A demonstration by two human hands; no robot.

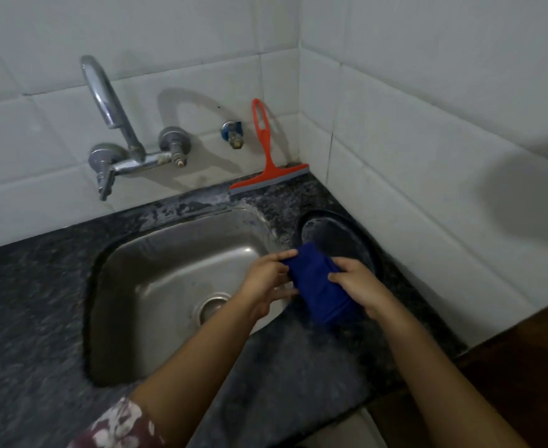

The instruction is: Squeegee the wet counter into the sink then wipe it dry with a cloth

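A dark blue cloth (319,282) is bunched between both hands above the right rim of the steel sink (156,253). My left hand (271,279) grips its left edge and my right hand (361,286) grips its right side. The orange squeegee (267,163) leans upright against the tiled wall in the back corner, its blade on the dark speckled counter (298,376). Wet, whitish streaks show on the counter behind the sink.
A chrome tap (111,124) juts from the wall over the sink, with a blue valve (232,132) to its right. A black round plate (340,234) lies on the counter just behind the cloth. Tiled walls close the back and right side.
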